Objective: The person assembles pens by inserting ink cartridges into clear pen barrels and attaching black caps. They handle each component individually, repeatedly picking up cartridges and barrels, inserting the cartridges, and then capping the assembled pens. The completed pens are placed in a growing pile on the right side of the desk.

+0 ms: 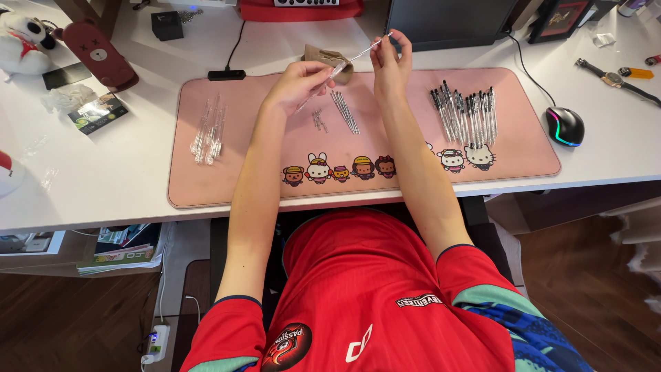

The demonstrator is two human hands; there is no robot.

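Observation:
My left hand (301,81) and my right hand (391,60) are raised over a pink desk mat (241,179) and together hold a clear pen barrel (344,65) that slants up to the right. The left fingers pinch its lower part, and the right fingertips pinch a thin refill at its upper end. On the mat below lie a bundle of thin refills (344,110) and a few small springs (318,120). A heap of clear pen barrels (208,129) lies at the mat's left. Several assembled pens (465,114) lie in a row at its right.
A computer mouse with a lit rim (564,126) sits right of the mat, a wristwatch (613,79) beyond it. A monitor base (447,24) stands at the back. A crumpled tan pouch (329,58) lies behind my hands. Plush toys (24,41) and a card (98,114) are at the left.

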